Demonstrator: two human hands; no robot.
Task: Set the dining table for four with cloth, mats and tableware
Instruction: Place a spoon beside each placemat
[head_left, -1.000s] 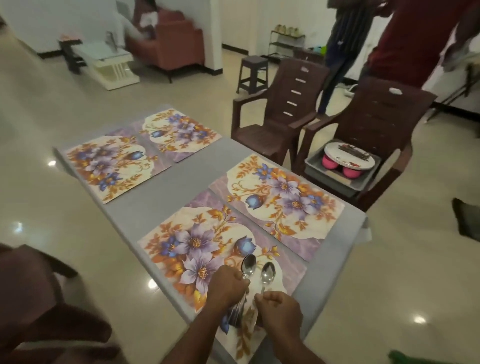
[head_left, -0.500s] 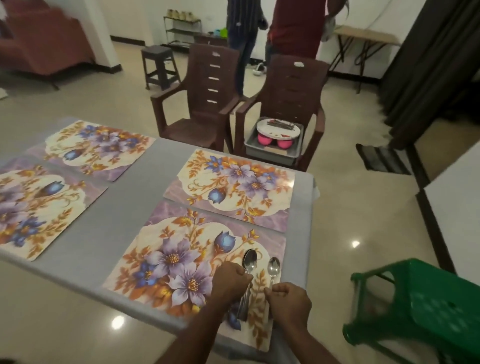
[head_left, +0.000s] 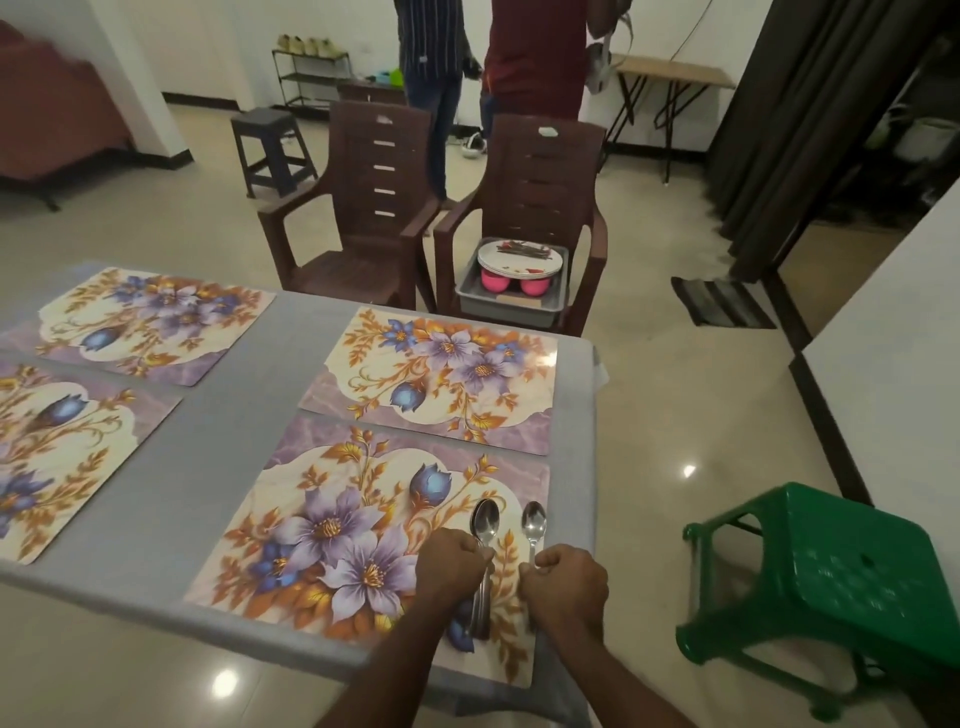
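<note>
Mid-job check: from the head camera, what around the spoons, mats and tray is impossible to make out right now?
- Spoon handles: the left hand and right hand cover them; only the bowls of the larger spoon and smaller spoon show.
- Near-left mat: cut off by the left frame edge.
- Gray tray on the chair: the plates hide its contents, apart from two pink items.

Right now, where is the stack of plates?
In the head view, the stack of plates sits in a grey tub on the right-hand brown chair, beyond the table's far edge.
</note>
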